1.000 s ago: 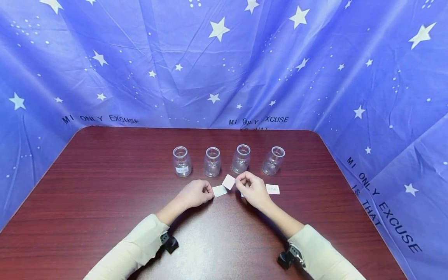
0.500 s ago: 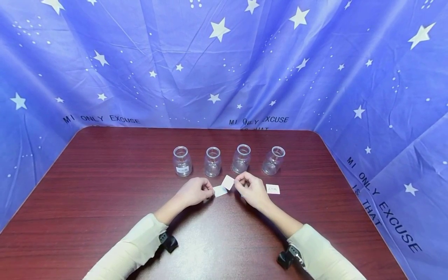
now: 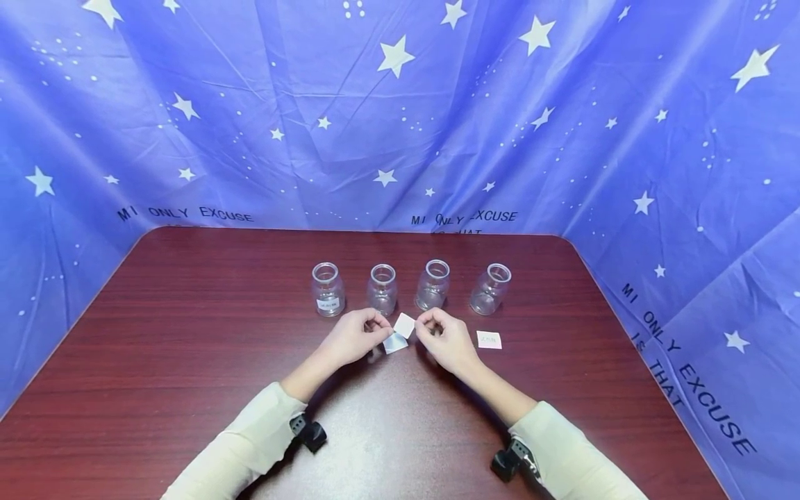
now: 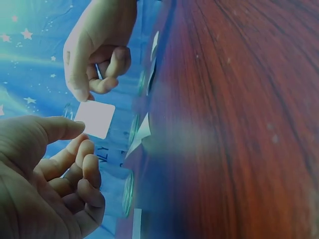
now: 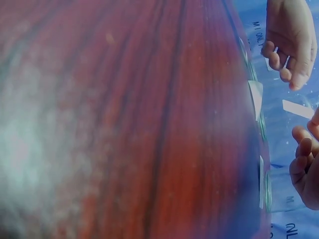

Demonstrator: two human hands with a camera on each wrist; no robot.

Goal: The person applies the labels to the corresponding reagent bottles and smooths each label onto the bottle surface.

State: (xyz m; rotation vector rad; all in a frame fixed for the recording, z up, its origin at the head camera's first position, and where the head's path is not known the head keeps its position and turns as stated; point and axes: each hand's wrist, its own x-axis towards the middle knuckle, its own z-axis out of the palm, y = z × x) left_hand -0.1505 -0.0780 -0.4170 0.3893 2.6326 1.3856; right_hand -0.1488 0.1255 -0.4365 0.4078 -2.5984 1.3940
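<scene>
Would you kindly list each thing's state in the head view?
Right hand: pinching white card
White card: held aloft
Left hand: half-curled, apparently holding nothing
Lower sheet: edge raised
Written card: lying face up
Leftmost jar: upright, uncapped, labelled
Other three jars: upright, uncapped
Backdrop: creased

Card writing (image 3: 489,339) too small, sleeves (image 3: 234,441) cut off

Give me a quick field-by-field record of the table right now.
right hand: pinches a small white square label, raised off the table
left hand: fingertips close to that label's edge; contact unclear
labelled jar: leftmost of four in a row, upright, written label low on its front
other jars: three, upright, no label seen
loose slip: below the raised label
written card: in front of the rightmost jar, writing illegible
surface: dark red wood-grain table
</scene>
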